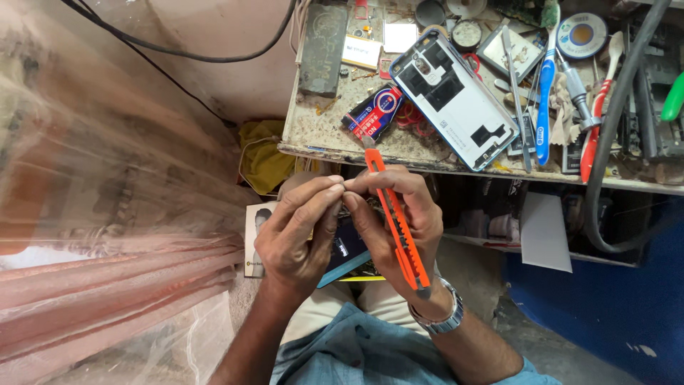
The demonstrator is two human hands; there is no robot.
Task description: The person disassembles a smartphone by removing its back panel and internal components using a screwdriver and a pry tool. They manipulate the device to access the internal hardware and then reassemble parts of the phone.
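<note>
Item, hands: left hand (296,232) and right hand (399,221) meet over the lap, just below the bench edge, fingertips (335,187) pinched narrow and touching across a small part that sits between them; the part is too small and too hidden to name. Item, orange utility knife (396,217): gripped in the right hand, lying slantwise across the palm, blade end pointing up past the fingertips toward the bench, tail end reaching down to the metal wristwatch (440,314). The blade tip appears out, though how far cannot be told. Item, phone back cover (456,100): white with blue rim, lying inner face up on the worn workbench (313,125), well above and to the right of the fingers, untouched by either hand. Item, small red-and-blue packet (374,110): just above the knife tip, on the bench. Item, blue toothbrush (545,93), tweezers (514,78), red-handled brush (595,128), solder reel (582,34) and a black hose (613,135): all farther right, apart from the hands. Item, dark flat block (324,50): above the left fingers. Item, clear plastic sheeting (107,214): left of the left hand. State of work, as judged: the cover is already off and set aside; the hands seem midway through trimming or scraping the pinched part, with nothing yet returned to the bench.
</note>
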